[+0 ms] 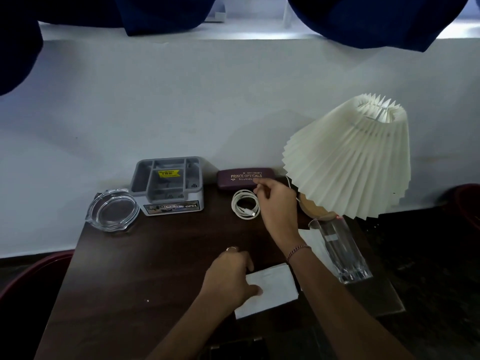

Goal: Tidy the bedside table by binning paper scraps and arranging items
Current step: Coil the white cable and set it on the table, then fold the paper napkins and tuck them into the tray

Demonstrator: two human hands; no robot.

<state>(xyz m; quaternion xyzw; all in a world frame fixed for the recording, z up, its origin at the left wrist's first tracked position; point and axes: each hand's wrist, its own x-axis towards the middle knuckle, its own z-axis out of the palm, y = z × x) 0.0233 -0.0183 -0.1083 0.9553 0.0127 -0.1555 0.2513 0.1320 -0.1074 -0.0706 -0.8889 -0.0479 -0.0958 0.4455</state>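
A white paper sheet (272, 289) lies near the front of the dark wooden bedside table (155, 255). My left hand (231, 276) rests on the sheet's left edge, fingers curled and thumb pressed onto it. Further back, a coiled white cable (245, 203) lies flat in front of a maroon glasses case (241, 178). My right hand (278, 203) has its thumb and fingers pinched together at the coil's upper right rim. A second white paper (313, 241) lies partly under my right wrist and a tall clear glass (337, 250).
A grey compartment organiser (168, 185) and a glass ashtray (113, 210) stand at the back left. At the back right is a pleated white lamp (350, 157). A dark flat object (239, 349) lies at the front edge. Dark red rims show at far left (33, 268) and far right (467, 203).
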